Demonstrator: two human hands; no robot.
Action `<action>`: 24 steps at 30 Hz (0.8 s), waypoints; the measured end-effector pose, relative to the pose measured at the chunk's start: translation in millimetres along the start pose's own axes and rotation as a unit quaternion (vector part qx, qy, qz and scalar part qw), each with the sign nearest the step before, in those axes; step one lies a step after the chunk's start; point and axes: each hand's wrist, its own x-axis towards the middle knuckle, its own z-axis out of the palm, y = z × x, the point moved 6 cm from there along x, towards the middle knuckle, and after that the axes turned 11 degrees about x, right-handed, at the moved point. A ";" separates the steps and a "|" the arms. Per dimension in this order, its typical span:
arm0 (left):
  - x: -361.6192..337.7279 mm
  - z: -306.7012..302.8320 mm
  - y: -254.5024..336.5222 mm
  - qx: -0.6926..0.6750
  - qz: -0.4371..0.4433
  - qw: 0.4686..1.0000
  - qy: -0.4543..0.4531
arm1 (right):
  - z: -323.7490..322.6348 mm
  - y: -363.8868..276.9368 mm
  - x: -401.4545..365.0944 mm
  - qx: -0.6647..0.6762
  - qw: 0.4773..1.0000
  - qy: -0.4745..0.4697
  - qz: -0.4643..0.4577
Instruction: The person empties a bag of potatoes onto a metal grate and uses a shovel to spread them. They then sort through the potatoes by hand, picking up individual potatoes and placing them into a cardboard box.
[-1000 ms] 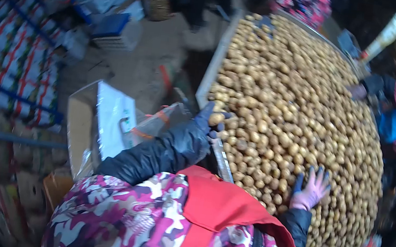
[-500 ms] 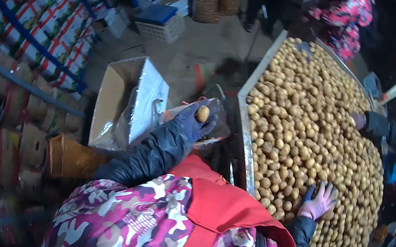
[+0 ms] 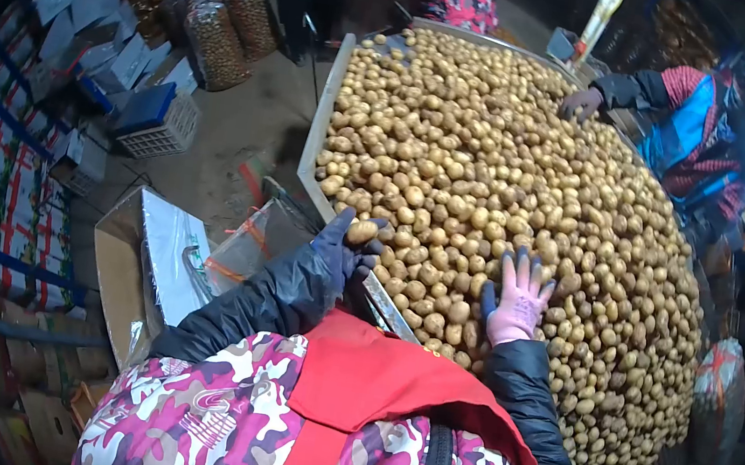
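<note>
My left hand (image 3: 347,246), in a dark blue glove, holds one potato (image 3: 361,232) at the left rim of a metal-edged table (image 3: 316,136). A broad heap of potatoes (image 3: 493,173) covers that table. On the near part of the heap lies my right hand (image 3: 517,300), in a pink glove with dark fingertips, its fingers spread over the potatoes. No potato shows in its grasp.
An open cardboard box (image 3: 119,265) stands at the left, beside a clear plastic bag (image 3: 248,249). Across the heap, a co-worker's gloved hand (image 3: 581,104) touches potatoes. Filled sacks (image 3: 214,42) and a white crate (image 3: 160,131) stand behind on the floor.
The view has turned right. My left hand has moved from beside the box to the table's rim, still holding a potato. My right hand stays spread on the heap.
</note>
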 end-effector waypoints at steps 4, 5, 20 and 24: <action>19.9 25.5 -12.1 -0.073 -0.107 0.989 -0.075 | -1.2 -2.2 -19.6 0.063 0.998 0.020 -0.013; 19.4 37.5 -11.9 -0.035 -0.123 0.991 -0.038 | -3.0 -1.9 -20.2 0.077 0.997 0.022 -0.011; 47.0 78.1 -101.2 0.283 -0.223 0.920 -0.156 | 1.4 -63.1 -6.5 0.451 0.883 -0.088 -0.098; 44.5 84.2 -70.7 0.337 -0.119 0.931 -0.073 | 25.8 -29.5 -5.6 0.636 0.755 -0.062 0.147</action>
